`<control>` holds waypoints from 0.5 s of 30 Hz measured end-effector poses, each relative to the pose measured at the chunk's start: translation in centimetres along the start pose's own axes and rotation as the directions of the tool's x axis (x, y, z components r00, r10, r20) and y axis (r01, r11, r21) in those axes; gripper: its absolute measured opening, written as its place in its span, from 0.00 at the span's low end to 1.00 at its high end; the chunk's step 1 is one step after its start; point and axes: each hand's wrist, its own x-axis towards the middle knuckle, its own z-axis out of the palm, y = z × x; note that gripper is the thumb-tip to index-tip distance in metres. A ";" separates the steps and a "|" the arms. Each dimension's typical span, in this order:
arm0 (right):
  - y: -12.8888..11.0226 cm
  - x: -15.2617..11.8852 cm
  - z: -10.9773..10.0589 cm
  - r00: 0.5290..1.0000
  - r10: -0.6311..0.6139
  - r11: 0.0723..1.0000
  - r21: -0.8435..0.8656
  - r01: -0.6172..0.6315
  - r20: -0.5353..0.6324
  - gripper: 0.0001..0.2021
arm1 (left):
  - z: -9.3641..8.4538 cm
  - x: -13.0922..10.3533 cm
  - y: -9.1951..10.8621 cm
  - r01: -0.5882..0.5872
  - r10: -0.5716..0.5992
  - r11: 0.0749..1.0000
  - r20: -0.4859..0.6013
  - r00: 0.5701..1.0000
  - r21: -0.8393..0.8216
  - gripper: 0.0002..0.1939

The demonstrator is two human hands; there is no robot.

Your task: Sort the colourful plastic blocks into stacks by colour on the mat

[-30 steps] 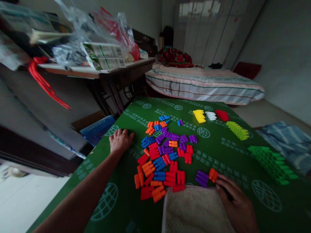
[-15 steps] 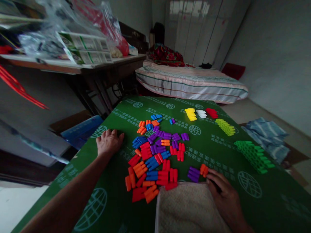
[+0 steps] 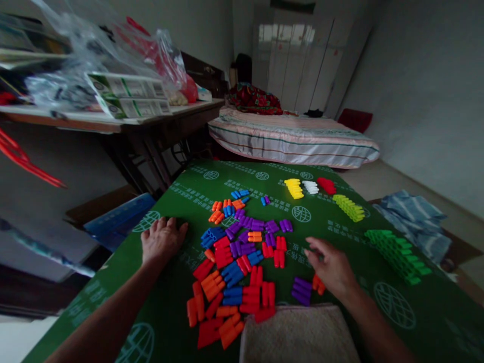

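My left hand (image 3: 162, 238) rests flat on the green table cover (image 3: 170, 297), fingers spread, holding nothing. To its right lies a mixed spread of plastic bullet-shaped building pieces: purple pieces (image 3: 252, 223), blue pieces (image 3: 232, 274), red pieces (image 3: 224, 253) and orange pieces (image 3: 213, 285). My right hand (image 3: 328, 264) hovers over the cover with thumb and index finger apart and nothing between them. Just below it sit an orange piece (image 3: 318, 285), partly hidden by the hand, and a purple joined piece (image 3: 301, 291).
Sorted rows stand at the right: yellow pieces (image 3: 294, 188), white pieces (image 3: 310, 187), red row (image 3: 326, 185), lime pieces (image 3: 348, 207) and a green block of pieces (image 3: 397, 254). A beige cloth (image 3: 298, 333) lies at the near edge. A cluttered desk (image 3: 181, 113) and a bed (image 3: 295, 136) stand beyond.
My right hand has lifted off the orange piece beside the purple one and moved up and slightly left. My left hand stays put on the table. The view has tilted up a little.
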 end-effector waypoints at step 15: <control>-3.1 9.6 3.8 0.955 0.010 0.910 -0.400 0.114 0.296 0.12 | -1.3 0.3 0.1 0.018 -0.021 0.999 0.063 0.998 0.037 0.36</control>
